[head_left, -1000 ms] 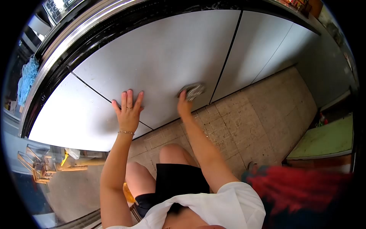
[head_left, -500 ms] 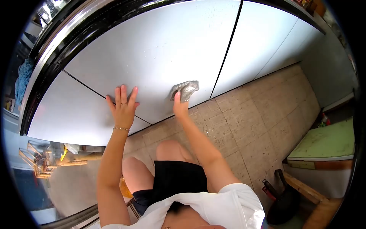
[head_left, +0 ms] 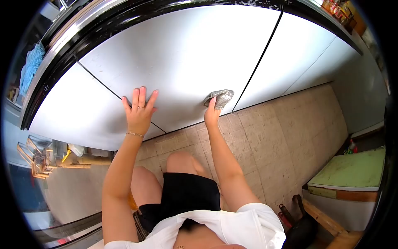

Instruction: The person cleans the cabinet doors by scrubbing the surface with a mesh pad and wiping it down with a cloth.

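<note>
Left hand point(head_left: 139, 115): left of frame centre, back of the hand toward the camera, fingers point(head_left: 152, 98) spread and pointing upward, thumb out to the right. Left arm point(head_left: 121, 178) rises from the lower left, bent at the elbow. Right hand point(head_left: 212, 115): just right of centre, closed in a grip, thumb point(head_left: 213, 102) pointing up, other fingers largely hidden. Right arm point(head_left: 228, 164) slants up and leftward from the lower right, elbow slightly bent.
</note>
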Tool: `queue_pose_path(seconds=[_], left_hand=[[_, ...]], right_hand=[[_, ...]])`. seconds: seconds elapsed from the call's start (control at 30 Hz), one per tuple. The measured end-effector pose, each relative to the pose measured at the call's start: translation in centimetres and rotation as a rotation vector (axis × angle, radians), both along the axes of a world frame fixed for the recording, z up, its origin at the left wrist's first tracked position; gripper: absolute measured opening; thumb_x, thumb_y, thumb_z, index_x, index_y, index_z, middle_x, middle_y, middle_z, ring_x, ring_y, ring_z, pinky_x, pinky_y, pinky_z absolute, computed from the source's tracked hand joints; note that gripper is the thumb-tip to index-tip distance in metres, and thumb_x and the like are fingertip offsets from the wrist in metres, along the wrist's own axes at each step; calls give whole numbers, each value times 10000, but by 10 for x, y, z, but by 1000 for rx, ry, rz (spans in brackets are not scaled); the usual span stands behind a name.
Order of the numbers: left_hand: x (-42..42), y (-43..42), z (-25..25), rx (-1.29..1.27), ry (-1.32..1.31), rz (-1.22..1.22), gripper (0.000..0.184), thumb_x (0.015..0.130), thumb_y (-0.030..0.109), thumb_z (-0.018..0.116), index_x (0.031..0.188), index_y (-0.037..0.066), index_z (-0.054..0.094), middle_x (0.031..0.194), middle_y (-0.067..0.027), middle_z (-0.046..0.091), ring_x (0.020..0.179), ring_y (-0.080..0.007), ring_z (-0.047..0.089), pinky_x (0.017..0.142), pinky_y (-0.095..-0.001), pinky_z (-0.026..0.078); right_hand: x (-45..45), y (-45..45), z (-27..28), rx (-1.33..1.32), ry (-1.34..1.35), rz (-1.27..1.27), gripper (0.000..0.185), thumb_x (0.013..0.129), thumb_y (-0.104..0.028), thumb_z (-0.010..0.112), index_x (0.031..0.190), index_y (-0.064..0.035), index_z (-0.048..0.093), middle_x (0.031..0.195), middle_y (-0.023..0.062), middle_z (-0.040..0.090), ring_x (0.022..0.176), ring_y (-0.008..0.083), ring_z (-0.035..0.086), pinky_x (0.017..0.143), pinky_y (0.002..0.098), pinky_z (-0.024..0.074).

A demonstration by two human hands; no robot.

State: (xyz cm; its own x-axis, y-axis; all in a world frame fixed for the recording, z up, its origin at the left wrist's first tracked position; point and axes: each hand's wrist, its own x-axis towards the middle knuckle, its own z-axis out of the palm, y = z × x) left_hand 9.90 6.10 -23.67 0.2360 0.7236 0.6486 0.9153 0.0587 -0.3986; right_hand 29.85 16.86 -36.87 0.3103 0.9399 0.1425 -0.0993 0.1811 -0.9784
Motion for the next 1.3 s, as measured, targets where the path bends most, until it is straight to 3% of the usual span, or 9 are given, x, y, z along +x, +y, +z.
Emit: queue_pose_path(seconds=[0.2, 0.3, 0.33, 0.5, 0.7, 0.8, 1.1, 1.23, 1.3], left_hand=[[3, -3, 1, -5, 2, 16, 769, 569, 302, 722, 1253, 271, 370, 1361, -110, 229, 1248, -267, 232, 952, -561, 177], [3, 2, 1, 20, 4, 4, 765, 570, 303, 720, 1251, 272, 373, 1359, -111, 234, 1248, -268, 233, 957, -557, 169], [3, 1, -1, 23, 3, -2, 762, 572, 304, 719, 1251, 273, 374, 1359, -111, 233, 1248, -268, 233, 958, -556, 168], [1, -2, 1, 6, 13, 3, 743, 582, 304, 712, 1247, 275, 382, 1357, -113, 236, 1248, -267, 233, 962, -556, 157], [1, 0, -3, 36, 10, -14, 728, 584, 302, 707, 1241, 273, 393, 1347, -116, 255, 1244, -268, 241, 960, -558, 156], [1, -1, -1, 30, 17, -7, 735, 575, 304, 713, 1238, 273, 397, 1346, -115, 258, 1242, -271, 245, 960, -559, 158], [-2, 2, -4, 56, 24, -12, 757, 563, 319, 718, 1243, 269, 388, 1352, -119, 246, 1246, -273, 237, 966, -558, 146], [-2, 4, -7, 64, 25, -12, 745, 578, 322, 710, 1245, 267, 385, 1357, -121, 236, 1252, -273, 226, 971, -555, 136], [-1, 5, -7, 63, 27, -5, 737, 585, 322, 706, 1246, 266, 385, 1357, -123, 235, 1252, -275, 225, 972, -554, 133]], right_hand=[[33, 14, 36, -134, 109, 128, 444, 898, -320, 368, 1100, 71, 426, 1057, 130, 478, 954, 212, 455, 830, 306, 365], [9, -1, 5, 81, 75, 51, 424, 894, -288, 394, 1126, 67, 400, 1071, 132, 473, 965, 209, 448, 838, 306, 362], [1, -13, -4, 179, -87, 32, 515, 878, -258, 418, 1231, 81, 257, 1241, 164, 357, 1150, 253, 342, 967, 322, 249], [29, 10, 15, -126, 107, 145, 437, 879, -281, 425, 1099, 96, 407, 1082, 159, 487, 955, 234, 468, 838, 328, 370], [-18, -3, 32, 177, -204, -424, 415, 889, -304, 402, 1036, 81, 455, 1008, 128, 511, 884, 204, 473, 798, 312, 383], [35, 16, 20, -95, 119, 59, 459, 888, -347, 399, 1046, 79, 469, 1004, 122, 515, 904, 196, 472, 820, 297, 372], [20, 18, 7, 206, -43, 144, 537, 854, -286, 445, 1209, 80, 277, 1206, 206, 335, 1116, 279, 348, 949, 340, 252], [40, 39, 50, 177, -59, -43, 381, 896, -307, 388, 1015, 48, 458, 953, 89, 498, 859, 167, 457, 777, 294, 376], [51, 44, 37, -10, 236, -61, 416, 894, -353, 379, 1028, 29, 472, 967, 76, 508, 880, 161, 456, 806, 299, 364]])
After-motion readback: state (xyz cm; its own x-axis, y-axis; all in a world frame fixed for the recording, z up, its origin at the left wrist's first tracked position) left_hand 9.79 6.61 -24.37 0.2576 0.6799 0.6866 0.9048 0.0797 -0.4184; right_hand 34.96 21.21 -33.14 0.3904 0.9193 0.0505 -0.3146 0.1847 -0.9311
